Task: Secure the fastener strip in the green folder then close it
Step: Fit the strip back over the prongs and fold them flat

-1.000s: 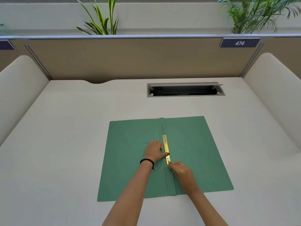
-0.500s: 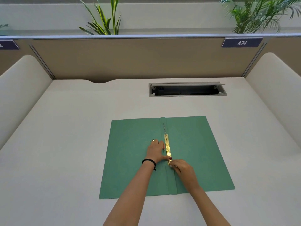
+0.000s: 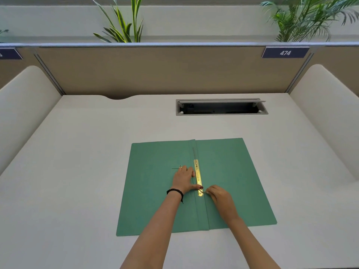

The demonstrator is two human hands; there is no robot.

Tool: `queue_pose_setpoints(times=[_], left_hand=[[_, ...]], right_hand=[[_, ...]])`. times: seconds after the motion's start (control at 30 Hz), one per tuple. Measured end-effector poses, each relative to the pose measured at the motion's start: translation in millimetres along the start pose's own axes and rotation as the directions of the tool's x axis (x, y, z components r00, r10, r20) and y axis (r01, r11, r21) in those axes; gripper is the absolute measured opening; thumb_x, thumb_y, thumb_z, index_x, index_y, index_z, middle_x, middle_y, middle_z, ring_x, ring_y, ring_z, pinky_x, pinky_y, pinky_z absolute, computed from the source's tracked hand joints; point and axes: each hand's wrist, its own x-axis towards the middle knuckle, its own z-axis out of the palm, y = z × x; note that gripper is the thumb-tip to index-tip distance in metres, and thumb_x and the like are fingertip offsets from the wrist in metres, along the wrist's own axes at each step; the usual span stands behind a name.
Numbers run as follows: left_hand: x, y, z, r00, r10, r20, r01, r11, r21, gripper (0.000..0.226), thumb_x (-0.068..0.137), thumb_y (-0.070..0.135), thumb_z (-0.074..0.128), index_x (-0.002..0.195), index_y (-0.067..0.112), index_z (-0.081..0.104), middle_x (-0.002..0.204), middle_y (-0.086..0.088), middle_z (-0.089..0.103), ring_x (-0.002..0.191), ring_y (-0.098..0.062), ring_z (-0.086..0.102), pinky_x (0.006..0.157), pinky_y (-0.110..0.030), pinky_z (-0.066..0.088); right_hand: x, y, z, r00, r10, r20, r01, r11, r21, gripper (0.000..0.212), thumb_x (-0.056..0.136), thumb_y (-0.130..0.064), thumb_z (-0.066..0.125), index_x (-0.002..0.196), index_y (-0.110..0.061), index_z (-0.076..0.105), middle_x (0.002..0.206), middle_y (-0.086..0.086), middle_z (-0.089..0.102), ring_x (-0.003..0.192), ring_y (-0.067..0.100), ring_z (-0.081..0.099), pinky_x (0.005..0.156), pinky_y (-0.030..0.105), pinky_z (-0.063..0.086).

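Note:
A green folder (image 3: 229,171) lies open and flat on the white desk. A gold fastener strip (image 3: 198,176) runs along its centre fold, with a thin metal prong (image 3: 194,152) sticking out beyond its far end. My left hand (image 3: 183,178) rests flat on the left leaf, its thumb pressing the strip near its near end. My right hand (image 3: 219,195) pinches a small metal piece at the strip's near end with its fingertips. A black band circles my left wrist.
The white desk (image 3: 87,162) has an open cable slot (image 3: 221,107) at the back right. Padded side dividers (image 3: 27,105) stand left and right, with a tan back panel (image 3: 155,70) and plants behind it.
My right hand's fingertips have shifted slightly up the strip's near end. The left thumb now presses the strip closer to the right hand. The folder has not moved.

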Motion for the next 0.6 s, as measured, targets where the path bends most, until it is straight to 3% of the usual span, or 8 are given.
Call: queue_pose_setpoints(times=[0.13,0.33,0.47,0.6], left_hand=[[-0.4,0.2,0.4,1.000,-0.005,-0.009,0.005,1.000,0.002,0.052,0.064,0.051,0.078,0.087,0.024,0.040,0.097,0.004,0.040,0.093,-0.018,0.042,0.084,-0.031,0.040],[-0.5,1.0,-0.4,1.000,-0.015,-0.002,0.015,1.000,0.001,0.051,0.065,0.051,0.077,0.087,0.024,0.040,0.097,0.003,0.040,0.097,-0.019,0.044,0.084,-0.031,0.040],[-1.5,1.6,0.3,1.000,-0.025,-0.011,0.025,1.000,0.012,0.049,0.067,0.051,0.076,0.089,0.022,0.042,0.097,0.002,0.040,0.101,-0.021,0.046,0.085,-0.031,0.040],[-1.3,2.1,3.6,0.999,-0.048,-0.019,0.048,0.999,0.010,0.052,0.069,0.049,0.075,0.102,0.014,0.053,0.110,-0.006,0.051,0.107,-0.023,0.047,0.088,-0.034,0.042]], right_hand=[[-8.2,-3.1,0.6,0.999,-0.048,-0.026,0.047,0.998,-0.034,0.011,0.086,-0.005,0.060,0.085,0.000,0.070,0.086,0.011,0.070,0.078,0.024,0.064,0.068,0.037,0.056],[-20.5,-14.7,10.1,0.991,-0.125,-0.056,0.117,0.985,-0.127,0.003,0.078,-0.004,0.070,0.075,-0.005,0.069,0.072,0.006,0.064,0.064,0.019,0.059,0.050,0.029,0.050],[-21.2,-15.1,13.5,0.993,-0.110,-0.035,0.105,0.986,-0.127,0.002,0.077,-0.008,0.072,0.078,-0.007,0.070,0.071,0.005,0.062,0.064,0.018,0.057,0.051,0.029,0.050],[-25.7,-11.4,13.5,0.990,-0.143,0.016,0.144,0.973,-0.179,0.017,0.076,-0.025,0.071,0.083,-0.009,0.068,0.072,0.003,0.060,0.063,0.018,0.056,0.056,0.026,0.048]])
